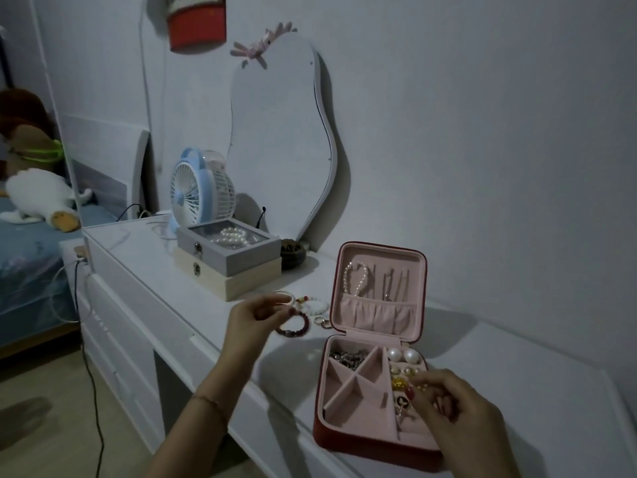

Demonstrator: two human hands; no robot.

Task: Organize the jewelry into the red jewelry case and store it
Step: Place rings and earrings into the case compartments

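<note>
We see a dim room with a white surface [144, 267] running along a pale wall, where a wavy mirror [275, 139], a blue fan [201, 193] and two stacked boxes [229, 262] stand. The red jewelry case [370, 381] lies open near the front edge, its lid upright with a pearl bracelet [355, 276] hung inside, a silver chain [348, 357] in a back compartment and pearl earrings [403, 355] at the right. Our left hand [255, 322] reaches to the loose bracelets just left of the lid, its fingers curled on a thin bangle [287, 298] above a dark red beaded bracelet [294, 327]. Our right hand [448, 405] hovers over the case's right compartments, its fingers pinching a small gold piece [418, 386].
</note>
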